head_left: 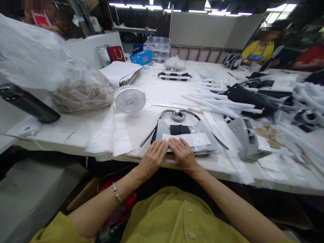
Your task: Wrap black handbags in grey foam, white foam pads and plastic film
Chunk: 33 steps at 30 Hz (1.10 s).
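A bag (162, 130) wrapped in grey and clear sheeting lies flat at the table's front edge. Its strap arcs behind it around a grey coil (178, 115), and a black band (179, 129) shows on its top. Across its near part rests a white folded wrapper (199, 140). My left hand (155, 156) lies with fingers extended on the near left part of the bag, at the wrapper's left end. Beside it, nearly touching, my right hand (183, 155) is laid flat on the wrapper, fingers stretched out. Neither hand grips anything.
A white fan (130, 100) stands left of the bag, near white plastic sheets (121, 135). A grey tape dispenser (244, 141) is at the right, with white tubes (220, 101) behind. A dark bottle (30, 103) leans far left. A person in yellow (258, 50) sits across the table.
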Available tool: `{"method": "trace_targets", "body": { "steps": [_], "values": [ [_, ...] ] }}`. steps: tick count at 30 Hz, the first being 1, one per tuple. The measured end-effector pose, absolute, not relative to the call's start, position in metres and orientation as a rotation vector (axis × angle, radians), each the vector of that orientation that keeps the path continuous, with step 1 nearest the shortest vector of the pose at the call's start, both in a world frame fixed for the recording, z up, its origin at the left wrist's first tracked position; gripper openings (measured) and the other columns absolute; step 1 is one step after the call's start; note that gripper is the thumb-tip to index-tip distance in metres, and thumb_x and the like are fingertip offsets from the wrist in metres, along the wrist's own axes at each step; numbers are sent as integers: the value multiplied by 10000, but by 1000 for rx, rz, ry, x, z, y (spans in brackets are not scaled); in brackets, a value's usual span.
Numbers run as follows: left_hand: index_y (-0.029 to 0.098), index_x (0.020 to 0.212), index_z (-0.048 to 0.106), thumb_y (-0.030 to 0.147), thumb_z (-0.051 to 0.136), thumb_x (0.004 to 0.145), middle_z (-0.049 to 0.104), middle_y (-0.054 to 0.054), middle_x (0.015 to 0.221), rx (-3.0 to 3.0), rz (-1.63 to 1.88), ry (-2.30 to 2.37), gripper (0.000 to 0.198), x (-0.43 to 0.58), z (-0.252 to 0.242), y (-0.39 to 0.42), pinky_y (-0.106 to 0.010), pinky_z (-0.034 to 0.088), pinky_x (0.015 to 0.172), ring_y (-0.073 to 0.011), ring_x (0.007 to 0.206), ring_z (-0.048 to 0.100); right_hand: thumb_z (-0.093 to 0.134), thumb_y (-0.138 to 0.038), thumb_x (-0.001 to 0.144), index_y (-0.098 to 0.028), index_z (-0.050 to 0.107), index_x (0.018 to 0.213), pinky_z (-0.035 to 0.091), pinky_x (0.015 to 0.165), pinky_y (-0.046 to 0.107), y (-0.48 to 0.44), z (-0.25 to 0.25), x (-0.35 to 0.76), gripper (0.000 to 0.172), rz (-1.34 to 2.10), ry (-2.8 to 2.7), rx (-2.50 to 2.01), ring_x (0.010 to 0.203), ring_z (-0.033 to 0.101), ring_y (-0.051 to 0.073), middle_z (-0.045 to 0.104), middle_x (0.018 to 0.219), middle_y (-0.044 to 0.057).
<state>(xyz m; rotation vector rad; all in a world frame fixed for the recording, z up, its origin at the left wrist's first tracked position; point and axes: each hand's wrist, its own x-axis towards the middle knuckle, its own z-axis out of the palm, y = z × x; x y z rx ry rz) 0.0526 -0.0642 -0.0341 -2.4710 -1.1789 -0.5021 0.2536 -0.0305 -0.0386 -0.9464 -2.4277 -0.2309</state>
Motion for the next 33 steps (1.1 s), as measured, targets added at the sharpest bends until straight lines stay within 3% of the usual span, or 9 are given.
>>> {"method": "trace_targets", "body": {
  "steps": [4, 9, 13, 17, 25, 33],
  "values": [
    [17, 1379, 482, 68, 359, 955, 528, -223, 1419, -2432, -231, -1146, 443, 57, -25, -65, -441, 481, 1079, -307, 1301, 539, 389, -76, 943, -89, 574, 1322, 351, 1141, 455, -29, -37, 254, 422, -269, -2428, -943, 1309, 524, 232, 613, 1363, 150],
    [-10, 1327, 506, 61, 393, 952, 602, -242, 1319, -2466, -209, -1022, 398, 53, -17, -52, -393, 527, 989, -286, 1185, 626, 506, -125, 924, -98, 547, 1343, 349, 1140, 472, -32, -31, 252, 422, -282, -2494, -995, 1307, 525, 256, 598, 1375, 169],
    [16, 1336, 485, 54, 414, 940, 599, -236, 1321, -2520, -293, -1036, 404, 50, -13, -48, -387, 529, 966, -271, 1168, 630, 709, -306, 848, -85, 499, 1372, 330, 1138, 536, -39, -27, 248, 606, -298, -2500, -1093, 1328, 490, 333, 557, 1405, 210],
    [57, 1330, 474, 44, 399, 931, 616, -210, 1279, -2587, -322, -1089, 406, 52, -2, -41, -371, 537, 925, -251, 1117, 643, 739, -351, 829, -95, 468, 1386, 321, 1136, 532, -39, -23, 247, 671, -331, -2453, -1123, 1327, 487, 332, 568, 1385, 212],
    [61, 1288, 501, 46, 405, 904, 644, -175, 1174, -2606, -341, -1075, 396, 53, 16, -29, -360, 549, 888, -244, 1044, 654, 576, -150, 869, -87, 528, 1321, 389, 1059, 479, -21, -13, 250, 459, -390, -2440, -1103, 1214, 563, 297, 632, 1297, 188],
    [64, 1253, 581, 71, 411, 910, 644, -197, 1231, -2321, -565, -1035, 383, 62, -8, -32, -492, 428, 1070, -310, 1194, 592, 438, -141, 942, -93, 545, 1249, 420, 1020, 445, -16, -12, 247, 328, -342, -2472, -1082, 1152, 584, 266, 650, 1230, 185]
  ]
}}
